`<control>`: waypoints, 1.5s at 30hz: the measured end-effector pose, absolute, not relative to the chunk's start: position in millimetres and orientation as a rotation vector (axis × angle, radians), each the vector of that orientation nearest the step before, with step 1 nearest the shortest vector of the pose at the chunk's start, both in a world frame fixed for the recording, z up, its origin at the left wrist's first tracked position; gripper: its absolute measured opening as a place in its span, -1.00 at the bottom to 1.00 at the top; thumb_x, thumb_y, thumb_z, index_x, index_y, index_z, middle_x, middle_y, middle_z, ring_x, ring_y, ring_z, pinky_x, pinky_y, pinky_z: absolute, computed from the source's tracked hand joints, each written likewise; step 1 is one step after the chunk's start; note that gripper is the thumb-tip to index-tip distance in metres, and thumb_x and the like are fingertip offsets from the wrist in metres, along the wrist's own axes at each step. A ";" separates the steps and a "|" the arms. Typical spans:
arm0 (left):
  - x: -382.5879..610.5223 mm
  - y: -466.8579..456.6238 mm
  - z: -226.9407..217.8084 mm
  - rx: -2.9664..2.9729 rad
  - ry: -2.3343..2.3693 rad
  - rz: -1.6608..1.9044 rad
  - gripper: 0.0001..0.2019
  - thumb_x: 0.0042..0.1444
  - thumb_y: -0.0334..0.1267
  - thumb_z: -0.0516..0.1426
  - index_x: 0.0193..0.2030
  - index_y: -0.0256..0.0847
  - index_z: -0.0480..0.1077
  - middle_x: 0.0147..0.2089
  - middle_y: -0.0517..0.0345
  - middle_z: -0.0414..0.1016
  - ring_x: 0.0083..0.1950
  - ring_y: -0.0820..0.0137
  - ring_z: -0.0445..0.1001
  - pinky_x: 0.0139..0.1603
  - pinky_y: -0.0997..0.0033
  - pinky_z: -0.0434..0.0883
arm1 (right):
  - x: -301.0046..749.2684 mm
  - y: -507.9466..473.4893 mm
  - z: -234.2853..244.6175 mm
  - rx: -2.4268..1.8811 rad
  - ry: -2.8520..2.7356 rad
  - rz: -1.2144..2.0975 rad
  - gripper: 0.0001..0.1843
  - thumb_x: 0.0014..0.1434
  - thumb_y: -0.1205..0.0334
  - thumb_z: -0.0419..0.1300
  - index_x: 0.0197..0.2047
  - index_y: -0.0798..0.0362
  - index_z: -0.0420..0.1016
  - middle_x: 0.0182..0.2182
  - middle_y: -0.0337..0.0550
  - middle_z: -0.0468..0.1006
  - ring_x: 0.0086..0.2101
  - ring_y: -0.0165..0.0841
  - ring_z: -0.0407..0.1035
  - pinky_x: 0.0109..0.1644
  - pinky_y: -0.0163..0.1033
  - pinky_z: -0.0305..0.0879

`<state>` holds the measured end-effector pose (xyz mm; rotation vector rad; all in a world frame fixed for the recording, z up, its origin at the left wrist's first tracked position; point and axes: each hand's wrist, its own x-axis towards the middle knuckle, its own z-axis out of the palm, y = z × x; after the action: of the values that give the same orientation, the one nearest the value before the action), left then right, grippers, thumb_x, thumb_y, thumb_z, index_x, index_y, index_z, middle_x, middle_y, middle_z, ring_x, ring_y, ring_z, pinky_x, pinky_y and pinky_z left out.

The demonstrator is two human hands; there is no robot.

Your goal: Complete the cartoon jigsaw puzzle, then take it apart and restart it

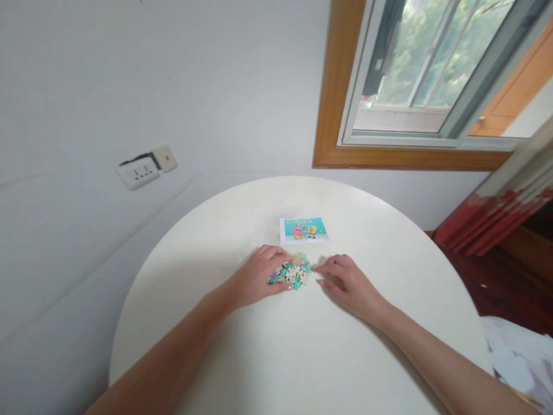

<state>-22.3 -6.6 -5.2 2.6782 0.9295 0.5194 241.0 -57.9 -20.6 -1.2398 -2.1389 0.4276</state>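
Table (276, 369) in front of you is round and white, and your two forearms (425, 354) stretch over it from the lower corners. Beyond its right edge, low down, lie some white sheets (521, 351), too blurred to tell more.

Near the middle of the table, your right hand (345, 285) is low beside the pile of puzzle pieces (296, 272). Its index finger points to the pile's right edge; whether it touches, I cannot tell. Thumb and index finger are apart with nothing between them, and the other fingers look bent together. Your left hand (259, 275) curves around the left side of the pile, thumb at the near side and fingers at the far side, well apart. It seems placed like a small wall, so that the loose pieces do not spread; it does not squeeze them.

Just behind the pile lies the small picture box (305, 229), its cartoon side upward and upright to your eyes, probably so that you can look at it easily. Farther, the pale wall (173, 75) carries a socket (139, 172), and at right are the window (410, 75) and a curtain (496, 202).
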 end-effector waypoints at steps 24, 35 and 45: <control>-7.5 -21.4 -0.5 2.521 0.846 0.619 -0.59 0.18 -0.22 0.13 0.18 -0.04 0.28 0.11 0.06 0.34 0.16 0.25 0.28 0.20 0.21 0.27 | 229.3 -67.7 -11.9 -1.196 -2.242 0.447 -0.83 0.11 0.25 0.24 -0.18 -0.02 0.49 -0.23 -0.08 0.47 -0.18 -0.24 0.33 -0.06 -0.09 0.26; 8.1 -22.1 -15.8 2.548 0.939 0.644 -0.63 0.31 -0.25 -0.06 0.23 -0.12 0.21 0.26 0.06 0.30 0.28 0.31 0.23 0.32 0.13 0.21 | 237.8 -55.7 -14.9 -1.384 -2.004 0.550 -0.76 0.17 0.35 0.05 -0.15 0.02 0.50 -0.30 -0.10 0.47 -0.29 -0.31 0.35 -0.23 -0.20 0.31; 15.1 -27.0 -17.3 2.612 0.857 0.620 -0.60 0.27 -0.27 0.00 0.24 -0.11 0.21 0.28 0.06 0.28 0.31 0.30 0.20 0.33 0.14 0.20 | 227.0 -40.8 -7.2 -1.510 -1.959 0.579 -0.85 0.10 0.25 0.15 -0.28 0.06 0.52 -0.39 -0.13 0.50 -0.38 -0.35 0.36 -0.27 -0.24 0.29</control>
<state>15.1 -27.0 -17.3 2.6121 0.8569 0.6200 227.0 -40.8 -7.2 -1.5099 -1.9590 0.5791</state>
